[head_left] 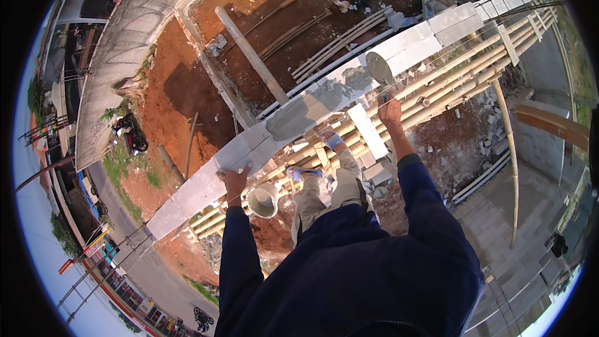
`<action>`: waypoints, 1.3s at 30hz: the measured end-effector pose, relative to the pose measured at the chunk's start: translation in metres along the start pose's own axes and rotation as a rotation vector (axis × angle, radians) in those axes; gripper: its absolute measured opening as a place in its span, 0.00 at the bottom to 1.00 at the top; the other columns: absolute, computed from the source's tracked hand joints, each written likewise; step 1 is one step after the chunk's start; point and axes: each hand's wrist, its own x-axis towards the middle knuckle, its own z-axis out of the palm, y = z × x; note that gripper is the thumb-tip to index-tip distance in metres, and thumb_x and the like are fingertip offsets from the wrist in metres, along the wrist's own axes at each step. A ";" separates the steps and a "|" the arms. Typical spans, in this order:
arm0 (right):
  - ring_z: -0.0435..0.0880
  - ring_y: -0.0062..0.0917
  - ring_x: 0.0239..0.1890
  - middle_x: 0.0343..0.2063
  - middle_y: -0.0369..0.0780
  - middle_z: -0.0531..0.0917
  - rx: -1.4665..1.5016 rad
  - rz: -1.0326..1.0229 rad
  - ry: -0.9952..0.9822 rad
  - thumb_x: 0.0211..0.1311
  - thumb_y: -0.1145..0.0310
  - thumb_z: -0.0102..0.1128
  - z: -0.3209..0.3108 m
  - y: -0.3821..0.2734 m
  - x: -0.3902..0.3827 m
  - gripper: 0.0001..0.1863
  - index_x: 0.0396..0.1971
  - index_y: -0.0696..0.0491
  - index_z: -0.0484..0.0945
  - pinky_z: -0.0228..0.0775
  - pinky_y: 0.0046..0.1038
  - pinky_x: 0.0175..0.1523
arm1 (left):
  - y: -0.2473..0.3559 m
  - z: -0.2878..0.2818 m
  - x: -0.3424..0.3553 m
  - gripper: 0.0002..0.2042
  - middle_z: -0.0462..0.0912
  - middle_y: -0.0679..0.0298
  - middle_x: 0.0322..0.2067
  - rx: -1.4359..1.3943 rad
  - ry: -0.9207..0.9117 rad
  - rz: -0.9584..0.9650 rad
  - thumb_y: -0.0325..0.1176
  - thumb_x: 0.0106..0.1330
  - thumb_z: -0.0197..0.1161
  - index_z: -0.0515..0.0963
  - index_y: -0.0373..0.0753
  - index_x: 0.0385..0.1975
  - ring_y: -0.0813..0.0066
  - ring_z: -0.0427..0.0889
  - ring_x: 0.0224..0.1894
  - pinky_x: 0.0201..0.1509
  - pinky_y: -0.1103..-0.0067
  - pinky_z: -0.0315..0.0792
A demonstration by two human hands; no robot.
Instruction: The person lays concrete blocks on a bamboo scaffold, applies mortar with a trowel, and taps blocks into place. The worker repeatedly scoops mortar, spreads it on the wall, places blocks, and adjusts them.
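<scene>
Motorbike (129,135) parked at the left of the frame, near some green growth, with a big curved grey wall (140,31) covered in scrawls above it at upper left. Moving right, you hit the row of pale blocks (187,196), which runs as one long strip from lower left right up to the upper right.

Left hand (234,182) is on top of that row, left of centre, palm down with the fingers loosely spread, and it's not holding anything that I can make out. Just right of it and a bit lower there's a grey bucket (262,200), can't really tell what's in it. Then come the person's two feet, in striped blue and white footwear (332,141), around the middle of the frame by the bamboo poles (449,78).

Wet grey mortar (304,112) is smeared along the block tops near the centre, patchier toward its right end. Right at that end is the trowel (379,67), a rounded grey blade over the blocks; can't tell if it's touching them. Right hand (390,113) sits just below the blade, fingers curled round the handle. A white board (368,131) slants across the bamboo just left of that forearm. Far right, a brown beam (552,126) pokes in from the edge.
</scene>
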 end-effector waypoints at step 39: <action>0.89 0.45 0.37 0.37 0.53 0.88 0.390 0.530 -0.529 0.71 0.52 0.58 0.059 -0.074 -0.042 0.24 0.46 0.62 0.82 0.80 0.44 0.40 | -0.008 0.008 0.017 0.74 0.30 0.12 0.70 0.004 -0.003 0.069 0.68 0.49 0.78 0.36 0.06 0.68 0.15 0.34 0.76 0.80 0.44 0.39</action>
